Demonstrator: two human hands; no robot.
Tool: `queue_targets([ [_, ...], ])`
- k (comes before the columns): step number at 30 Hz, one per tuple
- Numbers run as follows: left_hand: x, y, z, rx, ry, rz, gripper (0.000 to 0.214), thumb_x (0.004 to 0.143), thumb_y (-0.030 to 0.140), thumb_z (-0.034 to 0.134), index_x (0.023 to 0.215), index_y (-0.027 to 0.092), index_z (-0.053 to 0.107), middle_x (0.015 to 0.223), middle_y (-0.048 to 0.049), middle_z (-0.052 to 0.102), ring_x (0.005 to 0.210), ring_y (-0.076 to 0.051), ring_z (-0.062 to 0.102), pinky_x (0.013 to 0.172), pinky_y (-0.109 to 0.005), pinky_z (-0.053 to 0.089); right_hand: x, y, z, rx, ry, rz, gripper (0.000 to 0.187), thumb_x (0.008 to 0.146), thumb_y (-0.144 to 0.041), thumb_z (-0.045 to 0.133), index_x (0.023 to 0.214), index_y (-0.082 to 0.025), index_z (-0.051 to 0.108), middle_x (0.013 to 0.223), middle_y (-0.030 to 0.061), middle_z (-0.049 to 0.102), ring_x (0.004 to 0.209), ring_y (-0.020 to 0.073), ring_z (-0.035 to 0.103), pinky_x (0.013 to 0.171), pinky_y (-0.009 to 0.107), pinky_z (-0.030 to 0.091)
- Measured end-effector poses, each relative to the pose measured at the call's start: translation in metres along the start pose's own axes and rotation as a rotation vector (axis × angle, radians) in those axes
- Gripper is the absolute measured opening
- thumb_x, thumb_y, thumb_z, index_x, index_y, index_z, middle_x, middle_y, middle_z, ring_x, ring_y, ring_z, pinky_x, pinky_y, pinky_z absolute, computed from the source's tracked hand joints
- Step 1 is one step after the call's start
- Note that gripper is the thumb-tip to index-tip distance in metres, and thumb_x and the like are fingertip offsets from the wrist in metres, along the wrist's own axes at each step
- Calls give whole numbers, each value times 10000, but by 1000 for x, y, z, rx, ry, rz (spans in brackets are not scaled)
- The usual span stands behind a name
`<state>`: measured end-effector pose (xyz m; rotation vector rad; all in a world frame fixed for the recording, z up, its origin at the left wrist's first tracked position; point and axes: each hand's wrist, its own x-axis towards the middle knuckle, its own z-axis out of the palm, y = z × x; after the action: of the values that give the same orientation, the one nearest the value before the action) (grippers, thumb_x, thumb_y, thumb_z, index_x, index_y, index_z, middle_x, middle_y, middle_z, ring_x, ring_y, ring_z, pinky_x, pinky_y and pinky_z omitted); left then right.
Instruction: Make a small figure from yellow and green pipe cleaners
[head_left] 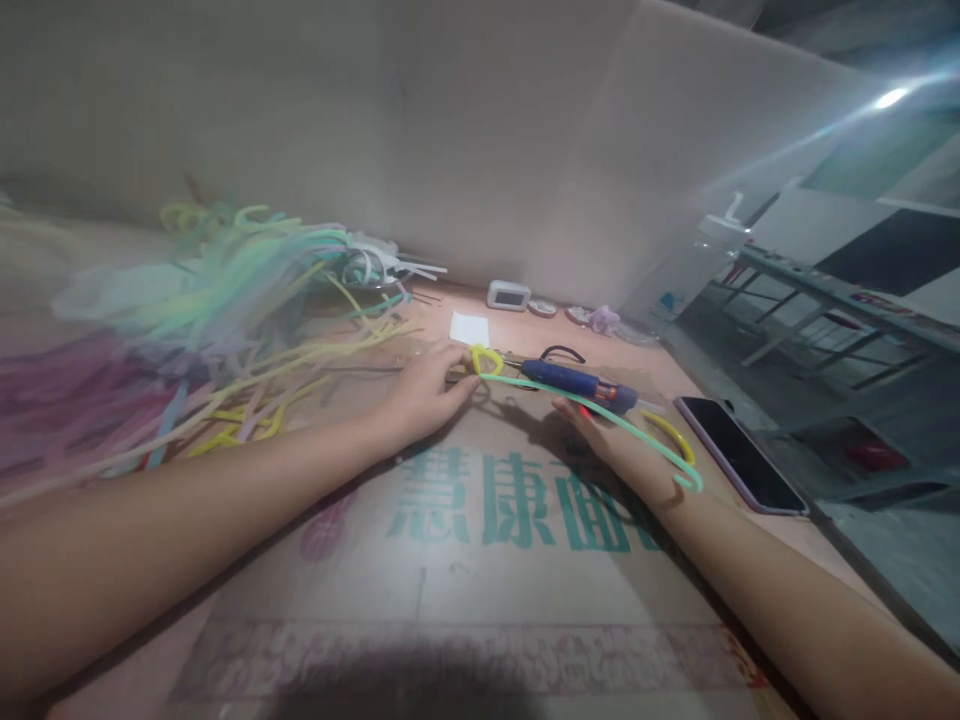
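Backing panel [450, 120]: plain grey, across the upper half of the frame.
Worktop [142, 665]: pink, from lower left to right of centre.
Printed sheet [450, 600]: brownish, green characters, patterned band at the lower edge; spread over the worktop, centre and bottom of the frame.
Fuzzy stems [247, 270]: loose heap, pastel green, yellow and lilac, blurred; left and upper left.
Background table [847, 300]: grey, right edge of the frame.
Clear bottle [675, 285]: with straw, leaning in the view, upper right.
Left hand [427, 395]: centre of the frame; fingers pinching the yellow loop.
Right hand [604, 432]: right of centre; fingers grasping the glue gun from below, grip partly hidden.
Green stem [600, 408]: one, long, hooked at the far end; from the yellow loop at centre, passing before the gun and over the right wrist.
Phone [742, 455]: dark screen, face up, near the worktop's right edge, right of the frame.
Glue gun [559, 377]: blue, right of centre, nozzle towards the yellow loop; contact cannot be told.
White device [509, 295]: small display, upper centre.
White paper [469, 329]: small piece, just behind the left fingers, centre.
Yellow loop [491, 354]: bent stem, at the left fingertips, centre.
Lilac item [604, 320]: crumpled, beside the bottle's base, right of centre.
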<state>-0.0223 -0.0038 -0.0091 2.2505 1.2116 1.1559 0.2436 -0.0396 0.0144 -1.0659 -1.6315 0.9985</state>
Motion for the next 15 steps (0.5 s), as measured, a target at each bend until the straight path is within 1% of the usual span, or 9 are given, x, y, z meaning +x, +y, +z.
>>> queue_targets([
  [3,0,0,0,-4,-1,-2,70,897,237,557,897,182,600,1028,-65,631,1039,-245,594,937,-380,464,-2,-3,11,-35,-14,9,576,873,-491,617,1426,-348,545,1382,31,629,1396,300,478,1117,497,461],
  [6,0,0,0,-6,1,9,68,899,236,554,892,183,597,1016,-62,632,1030,-242,595,931,-377,466,-4,-4,15,-68,-25,11,594,872,-463,622,1448,-357,521,1398,25,615,1398,295,476,1108,490,470],
  [11,0,-1,0,6,-2,16,77,901,241,551,895,182,600,1019,-68,632,1024,-244,595,920,-377,469,-1,-5,13,-124,-34,15,622,867,-422,624,1471,-368,489,1418,20,595,1401,286,470,1095,481,483],
  [15,0,-1,0,5,-1,23,84,901,249,551,901,183,602,1037,-71,636,1042,-245,594,932,-379,469,4,0,9,-162,-43,22,643,853,-392,627,1478,-374,475,1435,15,576,1415,278,451,1089,476,489],
])
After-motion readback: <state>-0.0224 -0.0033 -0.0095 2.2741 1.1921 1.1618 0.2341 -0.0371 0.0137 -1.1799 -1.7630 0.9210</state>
